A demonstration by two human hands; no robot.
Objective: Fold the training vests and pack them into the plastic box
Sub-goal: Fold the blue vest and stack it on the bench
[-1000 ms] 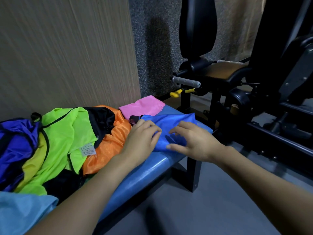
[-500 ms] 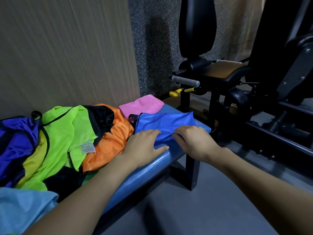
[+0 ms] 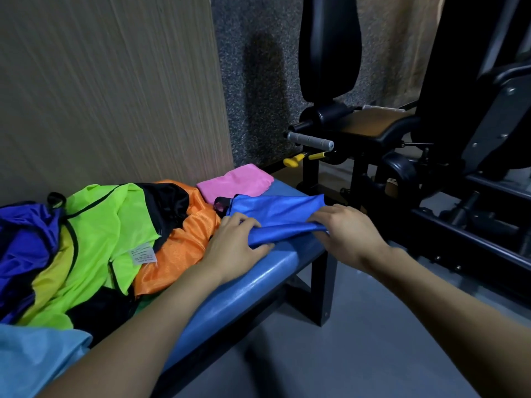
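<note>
Your blue vest (image 3: 275,209) lies at the right end of the bench (image 3: 253,285), long axis running left to right between your hands. Left hand (image 3: 234,245) and right hand (image 3: 349,235) each pinch the near edge, lifted — both equally near, so fold it away from you, toward the wall.

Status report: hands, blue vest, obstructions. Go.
Left hand and right hand both grip the blue vest, near edge lifted off the bench. Pink vest folded beyond. Unfolded pile left. No box in view.
</note>
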